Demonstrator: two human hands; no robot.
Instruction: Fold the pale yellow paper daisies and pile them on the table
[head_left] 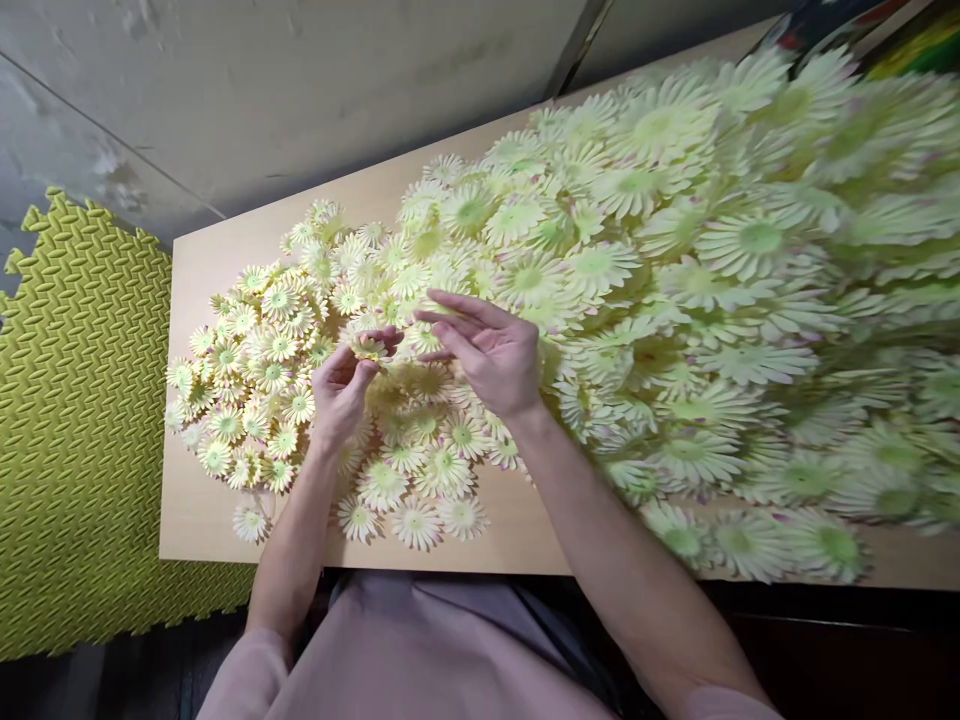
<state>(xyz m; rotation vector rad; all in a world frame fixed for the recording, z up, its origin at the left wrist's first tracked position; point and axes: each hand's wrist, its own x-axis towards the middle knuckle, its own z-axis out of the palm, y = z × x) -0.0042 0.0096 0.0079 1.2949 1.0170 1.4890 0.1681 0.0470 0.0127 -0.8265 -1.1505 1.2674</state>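
Note:
A wooden table is covered by a big heap of pale yellow-green artificial daisy flowers. My left hand hovers over the left part of the heap, its fingertips pinched on one small yellow flower. My right hand floats just to the right of it, fingers stretched out and spread, holding nothing, its fingertips close to the pinched flower. Both forearms reach in from the table's near edge.
A green foam puzzle mat lies on the floor left of the table. Grey concrete floor spreads beyond the far edge. Flowers pile highest on the right. My pinkish clothing fills the bottom.

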